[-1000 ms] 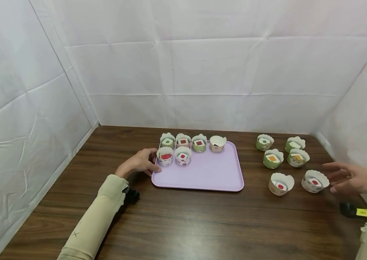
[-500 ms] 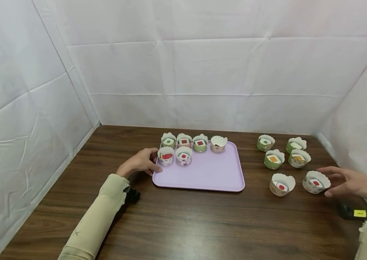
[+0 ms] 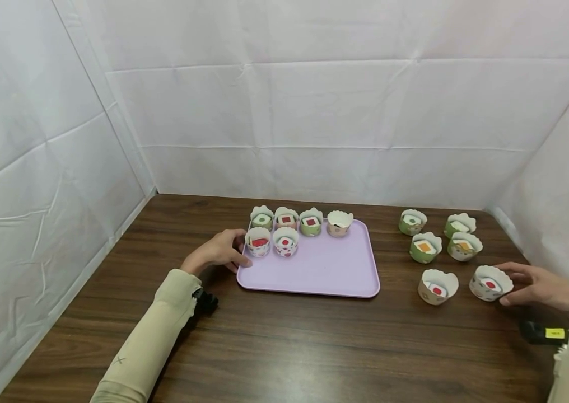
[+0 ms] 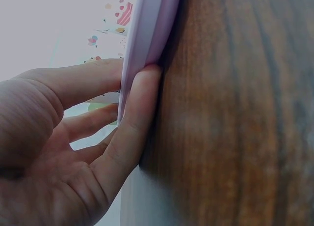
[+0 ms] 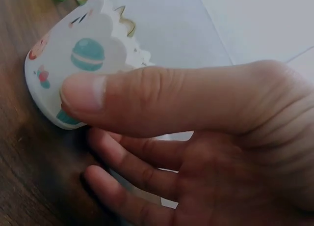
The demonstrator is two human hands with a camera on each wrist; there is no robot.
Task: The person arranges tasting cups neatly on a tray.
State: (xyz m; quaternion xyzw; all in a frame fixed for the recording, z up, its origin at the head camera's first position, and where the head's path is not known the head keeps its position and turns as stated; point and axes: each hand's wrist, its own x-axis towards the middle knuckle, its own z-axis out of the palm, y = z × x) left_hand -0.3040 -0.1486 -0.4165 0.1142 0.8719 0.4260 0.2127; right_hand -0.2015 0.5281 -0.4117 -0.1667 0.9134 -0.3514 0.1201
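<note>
A lilac tray (image 3: 315,274) lies on the wooden table. My left hand (image 3: 219,249) pinches its left rim; in the left wrist view the thumb is on the rim's upper side and a finger (image 4: 140,98) beneath. Six paper cake cups stand along the tray's back and left, including a red-filled cup (image 3: 257,243) closest to the hand. On the right, my right hand (image 3: 541,285) is beside a white patterned cup (image 3: 488,282) with a red-and-white piece inside. Its thumb (image 5: 83,96) overlaps the cup in the right wrist view; whether it touches cannot be told.
Left of that cup stands another white cup (image 3: 437,287) with a red-topped piece. Behind them are several green cups, including an orange-topped one (image 3: 424,247). White cloth walls (image 3: 325,112) enclose the table (image 3: 315,347) at the back and sides.
My right hand has moved left to the white patterned cup, its thumb and fingers coming to the cup's right side. The left hand stays on the tray rim.
</note>
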